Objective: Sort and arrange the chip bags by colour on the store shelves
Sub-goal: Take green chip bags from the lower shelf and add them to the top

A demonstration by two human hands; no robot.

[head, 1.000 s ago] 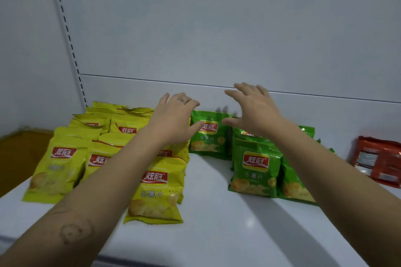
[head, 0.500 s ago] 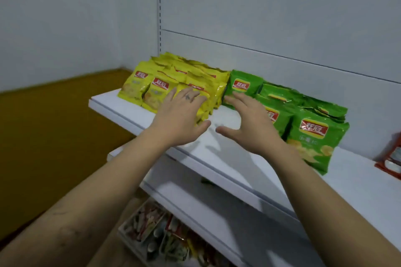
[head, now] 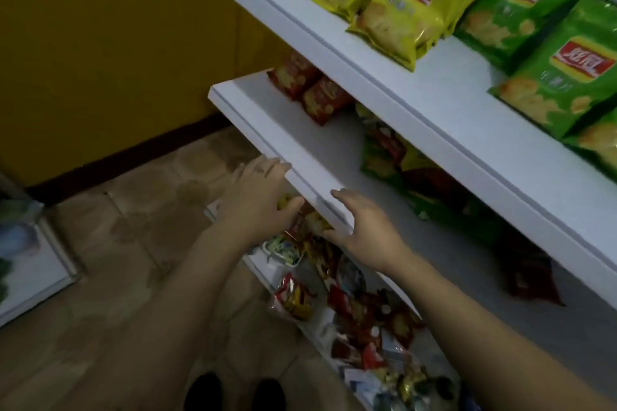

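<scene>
The yellow chip bags [head: 394,7] are cut off by the upper edge and the green chip bags [head: 567,70] by the right edge, so neither row can be counted. On the middle shelf [head: 300,150] the jumbled bags [head: 384,157] (red, green and yellow among them) run back under the top shelf [head: 434,103] into shadow, where their outlines are lost. The packets [head: 360,307] on the lowest shelf are too blurred to read and partly covered by the left hand [head: 257,200] and right hand [head: 367,233]; two dark shoes [head: 203,390] are cropped at the bottom edge.
</scene>
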